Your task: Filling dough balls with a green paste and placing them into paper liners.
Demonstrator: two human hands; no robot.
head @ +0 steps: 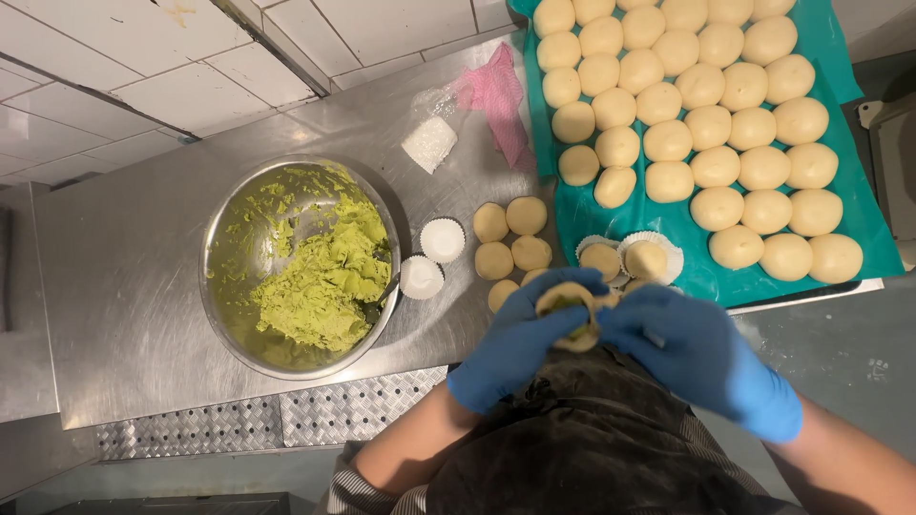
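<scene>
Both hands wear blue gloves and meet at the table's near edge. My left hand (520, 339) cups a flattened piece of pale dough (565, 298) with green filling showing inside it. My right hand (682, 348) pinches the same dough from the right side. Just beyond the hands lie several plain dough balls (510, 238) on the steel table, and two filled pieces in white paper cups (658, 259) rest at the near edge of the teal sheet.
A steel bowl (224, 219) of green paste stands at the left, a utensil handle resting in it. Two stacks of white paper cups (442, 239) sit beside it. A teal sheet (863, 205) carries several rows of dough balls (711, 124). Pink cloth (498, 95) and a plastic bag lie behind.
</scene>
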